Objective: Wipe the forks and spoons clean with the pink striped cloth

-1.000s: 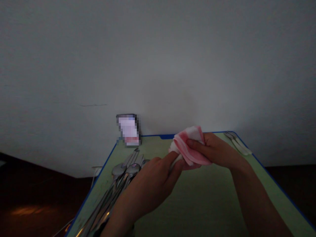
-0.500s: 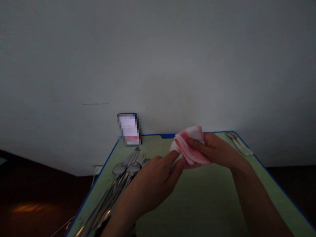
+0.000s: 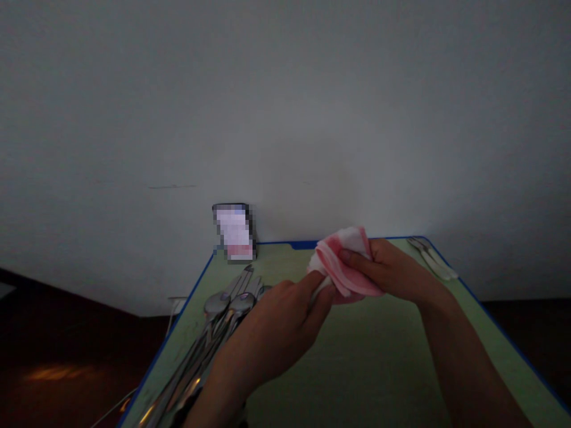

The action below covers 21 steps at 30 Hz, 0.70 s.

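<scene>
My left hand [image 3: 289,318] is closed, its thumb and fingers pinching a slim white handle [image 3: 319,289]. The far end of that handle disappears into a pink and white cloth [image 3: 347,244], so the kind of utensil is hidden. Bunched folds of the cloth are gripped in my right hand [image 3: 388,267], thumb on top. Both hands are above the table, close together. Past my right hand, white-handled forks [image 3: 430,258] lie by the far right corner. Metal cutlery with large round spoons [image 3: 217,303] lies in a pile to the left, partly behind my left forearm.
The green table top [image 3: 357,362] has a blue edge and stands against a grey wall [image 3: 307,119]. A phone [image 3: 234,232], its screen blurred, leans on the wall at the back left corner. A pale cable [image 3: 113,407] hangs beside the table's left side.
Almost nothing differs. The cloth and both hands keep the same hold and place, with only a very slight shift of the view.
</scene>
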{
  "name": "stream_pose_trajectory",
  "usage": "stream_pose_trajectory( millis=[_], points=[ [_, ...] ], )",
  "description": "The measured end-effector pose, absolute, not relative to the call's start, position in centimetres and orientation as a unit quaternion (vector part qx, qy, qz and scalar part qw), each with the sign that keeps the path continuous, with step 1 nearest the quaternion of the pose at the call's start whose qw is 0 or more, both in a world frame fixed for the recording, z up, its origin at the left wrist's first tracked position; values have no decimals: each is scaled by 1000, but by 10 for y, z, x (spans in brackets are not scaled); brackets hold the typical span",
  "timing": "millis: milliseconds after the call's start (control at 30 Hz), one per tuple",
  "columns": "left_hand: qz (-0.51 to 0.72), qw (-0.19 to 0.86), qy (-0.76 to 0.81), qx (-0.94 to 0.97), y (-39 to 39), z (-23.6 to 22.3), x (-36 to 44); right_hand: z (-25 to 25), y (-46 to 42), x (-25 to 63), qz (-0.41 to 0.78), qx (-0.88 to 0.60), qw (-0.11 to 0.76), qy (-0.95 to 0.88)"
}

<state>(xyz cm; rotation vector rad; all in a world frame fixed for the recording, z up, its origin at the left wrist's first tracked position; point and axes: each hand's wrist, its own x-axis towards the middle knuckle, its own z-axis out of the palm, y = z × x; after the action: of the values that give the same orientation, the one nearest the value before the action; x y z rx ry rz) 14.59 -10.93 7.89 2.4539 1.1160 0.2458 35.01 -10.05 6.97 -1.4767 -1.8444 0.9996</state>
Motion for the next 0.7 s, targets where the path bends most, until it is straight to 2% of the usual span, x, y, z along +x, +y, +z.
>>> stream_pose_trajectory(
  millis=[700],
  points=[
    [88, 184, 417, 886, -113, 79, 146, 69, -102, 349, 396, -559, 305, -661]
  ],
)
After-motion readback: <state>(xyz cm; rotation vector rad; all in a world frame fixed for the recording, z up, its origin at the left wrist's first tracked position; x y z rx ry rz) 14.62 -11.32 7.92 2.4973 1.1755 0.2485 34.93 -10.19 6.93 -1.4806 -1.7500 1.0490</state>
